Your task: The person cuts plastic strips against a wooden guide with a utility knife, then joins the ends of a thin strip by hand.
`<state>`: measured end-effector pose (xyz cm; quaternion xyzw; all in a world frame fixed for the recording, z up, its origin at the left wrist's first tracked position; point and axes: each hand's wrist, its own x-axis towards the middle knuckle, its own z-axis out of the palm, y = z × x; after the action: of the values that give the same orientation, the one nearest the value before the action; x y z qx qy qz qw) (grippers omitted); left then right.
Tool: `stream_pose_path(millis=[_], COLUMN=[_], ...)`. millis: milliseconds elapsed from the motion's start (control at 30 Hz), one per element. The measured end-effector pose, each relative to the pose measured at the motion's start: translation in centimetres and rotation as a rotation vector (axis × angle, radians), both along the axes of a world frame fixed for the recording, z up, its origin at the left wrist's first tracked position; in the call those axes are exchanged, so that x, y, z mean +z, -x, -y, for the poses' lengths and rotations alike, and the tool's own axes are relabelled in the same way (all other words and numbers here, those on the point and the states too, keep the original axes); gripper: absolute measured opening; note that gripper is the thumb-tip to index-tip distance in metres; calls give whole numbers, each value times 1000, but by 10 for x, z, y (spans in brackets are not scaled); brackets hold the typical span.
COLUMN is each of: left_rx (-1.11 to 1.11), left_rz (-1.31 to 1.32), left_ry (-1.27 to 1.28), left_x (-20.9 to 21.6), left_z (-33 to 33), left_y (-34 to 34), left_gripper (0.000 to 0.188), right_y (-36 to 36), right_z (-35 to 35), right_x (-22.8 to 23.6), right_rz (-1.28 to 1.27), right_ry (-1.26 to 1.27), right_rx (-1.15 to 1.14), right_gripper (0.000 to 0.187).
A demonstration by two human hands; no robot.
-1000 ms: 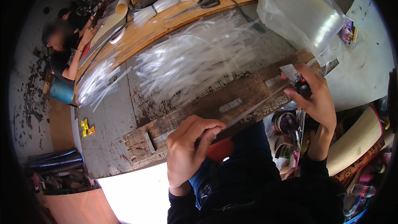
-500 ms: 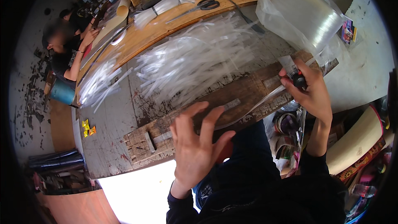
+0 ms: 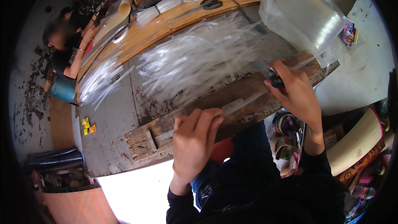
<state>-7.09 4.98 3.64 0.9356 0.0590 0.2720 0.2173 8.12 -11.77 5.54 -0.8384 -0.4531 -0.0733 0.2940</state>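
The thin clear strip lies along the wooden plank, between the two hands. From my place I see the left hand at its near end, back of the hand upward and wrist bent a little; its fingers are curved and drawn close together, but I cannot tell if they pinch the strip. The right hand reaches in from the lower right, forearm rising steeply, and its fingers are closed around a dark tool, above the plank. The blade side is blurred for me.

The plank rests on the worn grey surface, where a large pile of clear strips is spread. Some yellow packets lie near its left edge. Behind, scissors rest on a wooden board; at right stands a big clear roll in plastic. At far left, a co-worker sits near a blue bucket.
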Motion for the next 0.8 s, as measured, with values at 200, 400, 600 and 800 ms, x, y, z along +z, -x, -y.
stream_pose_path(millis=[200, 400, 600, 800], left_rx=[153, 462, 493, 239], left_rz=[-19, -109, -28, 10], left_ry=[-108, -114, -197, -170], left_x=[-2, 6, -2, -1], left_z=[-18, -14, -9, 11], left_y=[22, 39, 44, 30], left_gripper=[9, 15, 19, 26], right_y=[12, 14, 15, 7], right_z=[-9, -14, -19, -21], right_x=[-6, -9, -8, 15], right_rz=[17, 45, 42, 27], right_ry=[20, 8, -31, -115], right_rx=[-86, -90, -50, -41], right_gripper=[33, 38, 40, 28])
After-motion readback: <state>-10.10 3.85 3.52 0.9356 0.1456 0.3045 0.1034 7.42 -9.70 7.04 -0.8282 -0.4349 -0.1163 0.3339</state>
